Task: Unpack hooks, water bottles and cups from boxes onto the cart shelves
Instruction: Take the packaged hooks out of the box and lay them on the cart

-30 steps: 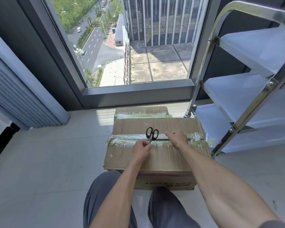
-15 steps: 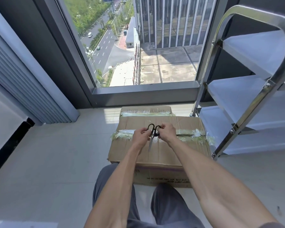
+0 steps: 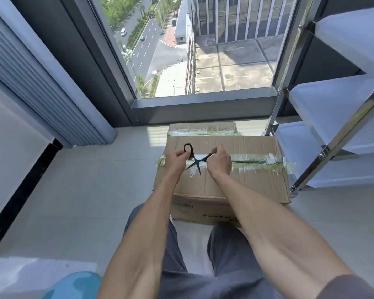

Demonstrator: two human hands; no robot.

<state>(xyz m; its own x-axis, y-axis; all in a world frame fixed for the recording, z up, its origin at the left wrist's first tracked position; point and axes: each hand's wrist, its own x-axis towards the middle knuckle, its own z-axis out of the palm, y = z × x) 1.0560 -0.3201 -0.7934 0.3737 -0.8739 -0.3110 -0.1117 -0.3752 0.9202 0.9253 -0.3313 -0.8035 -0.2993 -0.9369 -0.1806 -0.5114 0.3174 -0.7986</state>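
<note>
Since a moment ago, both hands have pulled the scissors (image 3: 195, 161) wide open. Left hand (image 3: 177, 159) and right hand (image 3: 219, 161) each grip one handle, blades aimed at the tape so the box (image 3: 235, 182) can open beside the cart (image 3: 333, 108).

The near cardboard box (image 3: 222, 184) carries dark print along its front face, too blurred to read. The far box (image 3: 203, 127) bears a printed label, likewise illegible.
</note>
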